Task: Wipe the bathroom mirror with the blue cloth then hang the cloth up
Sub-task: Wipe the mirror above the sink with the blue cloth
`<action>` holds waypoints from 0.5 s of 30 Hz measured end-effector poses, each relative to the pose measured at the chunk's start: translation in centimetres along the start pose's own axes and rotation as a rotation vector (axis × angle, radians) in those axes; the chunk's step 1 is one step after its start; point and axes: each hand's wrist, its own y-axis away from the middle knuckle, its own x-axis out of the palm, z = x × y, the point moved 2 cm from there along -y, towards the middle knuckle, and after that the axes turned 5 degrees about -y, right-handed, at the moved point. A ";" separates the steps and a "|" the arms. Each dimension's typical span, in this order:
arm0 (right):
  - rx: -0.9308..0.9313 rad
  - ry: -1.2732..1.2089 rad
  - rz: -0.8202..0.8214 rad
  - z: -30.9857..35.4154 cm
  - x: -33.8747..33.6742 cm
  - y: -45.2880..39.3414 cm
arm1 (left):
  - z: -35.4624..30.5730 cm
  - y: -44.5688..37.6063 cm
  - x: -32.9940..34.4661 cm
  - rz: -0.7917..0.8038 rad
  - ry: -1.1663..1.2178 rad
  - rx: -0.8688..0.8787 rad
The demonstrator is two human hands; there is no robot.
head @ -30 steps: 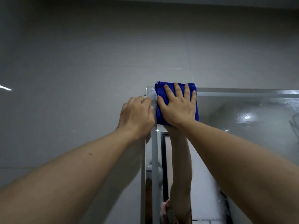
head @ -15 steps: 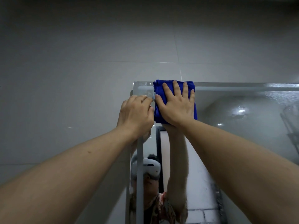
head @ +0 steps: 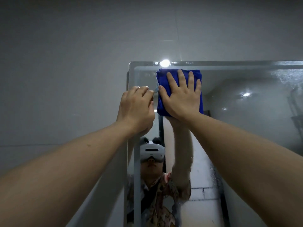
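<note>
The folded blue cloth (head: 162, 79) lies flat against the bathroom mirror (head: 246, 122), just below its top edge and near its upper left corner. My right hand (head: 182, 99) presses on the cloth with the fingers spread, covering most of it. My left hand (head: 136, 108) is beside it on the left, over the mirror's left border, fingers curled. Its fingertips sit next to a small pale tag on the cloth's left edge; whether they pinch it is unclear.
A grey tiled wall (head: 65, 79) fills the left and the top. The mirror reflects a person with a white headset (head: 152, 151), a bright lamp (head: 164, 63) at the top edge, and a wire rack (head: 296, 105) at the far right.
The view has shifted, so more of the mirror's left border and the reflected person show. My right hand and the cloth have slid slightly right, away from the mirror's left edge.
</note>
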 end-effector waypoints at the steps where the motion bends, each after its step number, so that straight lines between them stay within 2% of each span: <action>1: 0.007 0.000 0.001 -0.1 0.0 0.4 | -0.1 0.3 -0.1 -0.002 0.010 -0.005; 15: 0.039 -0.001 0.010 -1.1 0.2 6.2 | -1.7 4.4 0.5 0.011 0.032 -0.015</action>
